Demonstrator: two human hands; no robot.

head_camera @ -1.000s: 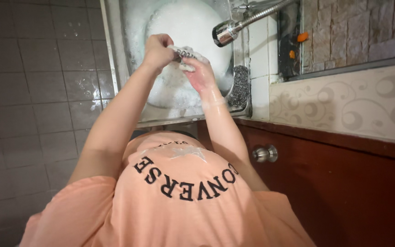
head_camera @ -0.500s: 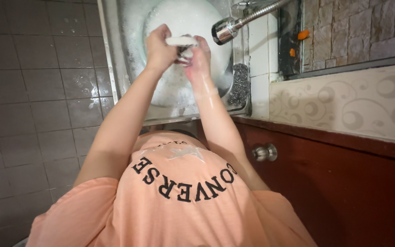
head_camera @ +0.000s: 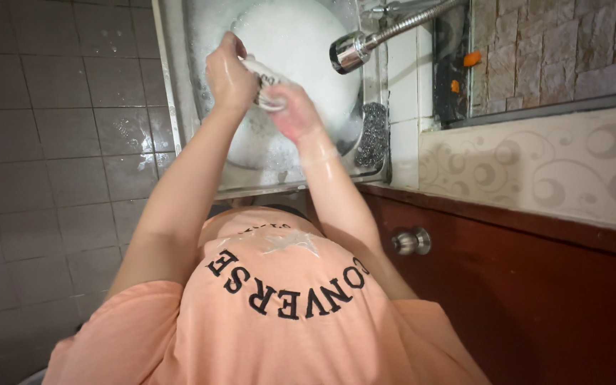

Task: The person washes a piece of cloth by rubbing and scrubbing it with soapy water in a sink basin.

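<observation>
Evidently a wet job, over the sink (head_camera: 180, 107).
Item: small white cup-like piece (head_camera: 264, 80), above the foamy basin, left of the chrome spray head (head_camera: 351, 50).
Left hand (head_camera: 228, 71): fingers curled round its rim.
Right hand (head_camera: 294, 110): wet, closed against its lower side.
Handling: likely light, stiff, soapy-slick; best gripped by the rim.
Hidden: exact shape, most of its body, right fingertips.
Beside sink: steel scourer (head_camera: 373, 135).

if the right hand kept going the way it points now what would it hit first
Most likely the small white cup that the right hand already touches, with the left hand gripping it just beyond; depth is hard to judge.
</observation>
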